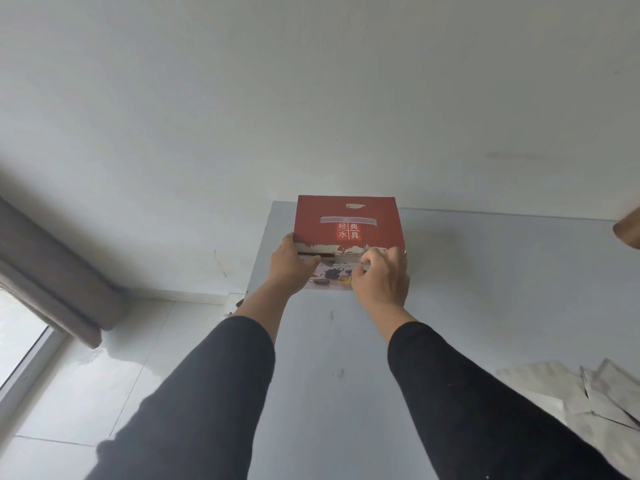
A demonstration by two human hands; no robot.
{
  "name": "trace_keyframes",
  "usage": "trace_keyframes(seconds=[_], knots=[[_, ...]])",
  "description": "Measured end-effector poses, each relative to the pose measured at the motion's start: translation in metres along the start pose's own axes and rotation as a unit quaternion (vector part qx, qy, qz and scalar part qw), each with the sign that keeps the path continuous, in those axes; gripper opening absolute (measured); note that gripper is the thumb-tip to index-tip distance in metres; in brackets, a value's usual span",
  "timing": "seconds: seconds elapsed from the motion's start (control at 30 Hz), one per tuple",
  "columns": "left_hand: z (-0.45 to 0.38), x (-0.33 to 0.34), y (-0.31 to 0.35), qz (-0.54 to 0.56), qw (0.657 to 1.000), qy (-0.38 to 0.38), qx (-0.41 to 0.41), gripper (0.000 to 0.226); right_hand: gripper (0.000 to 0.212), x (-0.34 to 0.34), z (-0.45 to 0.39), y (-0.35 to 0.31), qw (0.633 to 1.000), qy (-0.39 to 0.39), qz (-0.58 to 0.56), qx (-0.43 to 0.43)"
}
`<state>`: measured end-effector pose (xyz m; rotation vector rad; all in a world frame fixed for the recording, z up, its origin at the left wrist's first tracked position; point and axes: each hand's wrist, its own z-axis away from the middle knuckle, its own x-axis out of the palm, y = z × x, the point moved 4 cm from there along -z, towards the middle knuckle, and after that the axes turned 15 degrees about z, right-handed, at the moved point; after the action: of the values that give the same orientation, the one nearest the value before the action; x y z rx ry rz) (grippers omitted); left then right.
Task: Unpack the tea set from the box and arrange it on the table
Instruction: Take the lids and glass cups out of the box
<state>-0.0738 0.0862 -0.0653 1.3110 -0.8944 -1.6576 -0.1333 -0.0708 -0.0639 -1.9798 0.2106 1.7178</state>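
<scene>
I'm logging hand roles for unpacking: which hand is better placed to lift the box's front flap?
Probably the right hand: its fingers pinch the torn flap edge of the red box, while the left hand holds the corner.

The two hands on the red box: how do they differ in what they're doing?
The left hand grips the red box at its near left corner, thumb across the front; the right hand curls its fingers at the torn front edge, right of the middle. Both rest on the box's near side and wear black sleeves.

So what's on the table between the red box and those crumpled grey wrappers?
Nothing: in the head view the table is bare between the red box and the grey wrappers.
</scene>
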Motion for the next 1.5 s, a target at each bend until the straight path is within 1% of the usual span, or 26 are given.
trace_keyframes(seconds=[0.07,0.13,0.2,0.27,0.3,0.33,0.4,0.47,0.53,0.57,0.63,0.7,0.77,0.8,0.87,0.93,1.0,1.07,1.17,1.23,1.3,1.4,1.47,1.5], knots=[[0.0,0.0,0.001,0.008,1.0,-0.002,0.001,0.052,0.026,0.002,0.001,-0.003,0.997,-0.058,-0.02,0.049],[0.0,0.0,-0.001,0.014,1.0,-0.003,0.001,0.05,0.037,0.007,0.004,-0.006,0.98,-0.126,-0.108,0.113],[0.0,0.0,-0.002,0.019,1.0,-0.002,0.0,0.049,0.044,0.013,0.007,-0.008,0.951,-0.174,-0.21,0.148],[-0.001,0.001,-0.003,0.025,1.0,0.0,0.004,0.049,0.039,0.015,0.008,-0.006,0.921,-0.198,-0.288,0.172],[-0.001,0.001,-0.004,0.029,1.0,0.0,0.006,0.051,0.032,0.015,0.008,-0.004,0.912,-0.208,-0.306,0.177],[-0.001,0.002,-0.004,0.034,0.999,0.0,0.006,0.054,0.024,0.015,0.008,-0.002,0.911,-0.213,-0.308,0.174],[-0.003,0.002,-0.005,0.044,0.999,0.004,0.004,0.061,0.019,0.013,0.006,0.001,0.921,-0.192,-0.294,0.169],[-0.004,0.0,-0.006,0.068,0.998,0.015,-0.001,0.063,0.016,0.004,0.001,0.01,0.925,-0.11,-0.291,0.217],[-0.004,-0.001,-0.005,0.134,0.99,0.029,-0.021,0.057,0.018,-0.007,-0.003,0.021,0.918,-0.044,-0.276,0.282],[-0.003,-0.002,-0.004,0.164,0.985,0.037,-0.03,0.052,0.022,-0.012,-0.006,0.025,0.92,-0.033,-0.256,0.294],[-0.004,-0.004,-0.002,0.201,0.977,0.051,-0.048,0.044,0.032,-0.016,-0.015,0.029,0.923,-0.038,-0.251,0.29],[-0.008,-0.006,0.002,0.229,0.97,0.057,-0.063,0.04,0.032,-0.022,-0.02,0.025,0.919,-0.048,-0.278,0.275],[-0.012,-0.008,0.008,0.246,0.965,0.052,-0.07,0.038,0.031,-0.03,-0.026,0.021,0.915,-0.039,-0.308,0.259],[-0.013,-0.009,0.013,0.252,0.964,0.051,-0.066,0.035,0.031,-0.035,-0.03,0.02,0.909,-0.022,-0.326,0.257],[-0.015,-0.01,0.025,0.283,0.957,0.053,-0.037,0.03,0.028,-0.045,-0.036,0.017,0.887,0.026,-0.379,0.263],[-0.02,-0.01,0.037,0.336,0.94,0.054,-0.002,0.037,0.03,-0.052,-0.044,0.014,0.867,0.073,-0.423,0.253],[-0.028,-0.009,0.049,0.355,0.933,0.054,0.02,0.043,0.036,-0.055,-0.054,0.008,0.862,0.081,-0.446,0.226],[-0.04,-0.006,0.058,0.327,0.943,0.033,0.055,0.042,0.036,-0.056,-0.067,0.004,0.867,0.065,-0.45,0.203],[-0.055,0.0,0.07,0.23,0.967,0.006,0.108,0.045,0.038,-0.051,-0.087,-0.001,0.906,0.024,-0.401,0.135],[-0.071,0.005,0.073,0.126,0.981,0.01,0.145,0.042,0.042,-0.039,-0.102,-0.005,0.944,-0.017,-0.32,0.08],[-0.088,0.014,0.072,0.023,0.984,0.011,0.179,0.039,0.043,-0.026,-0.117,-0.008,0.971,-0.041,-0.235,0.023],[-0.109,0.026,0.062,-0.102,0.977,-0.009,0.187,0.049,0.047,-0.008,-0.133,-0.011,0.989,-0.083,-0.115,-0.045],[-0.117,0.031,0.057,-0.156,0.974,-0.023,0.165,0.055,0.049,0.002,-0.14,-0.012,0.991,-0.103,-0.038,-0.076],[-0.119,0.032,0.055,-0.176,0.972,-0.027,0.155,0.056,0.049,0.005,-0.142,-0.014,0.991,-0.098,0.008,-0.095]])
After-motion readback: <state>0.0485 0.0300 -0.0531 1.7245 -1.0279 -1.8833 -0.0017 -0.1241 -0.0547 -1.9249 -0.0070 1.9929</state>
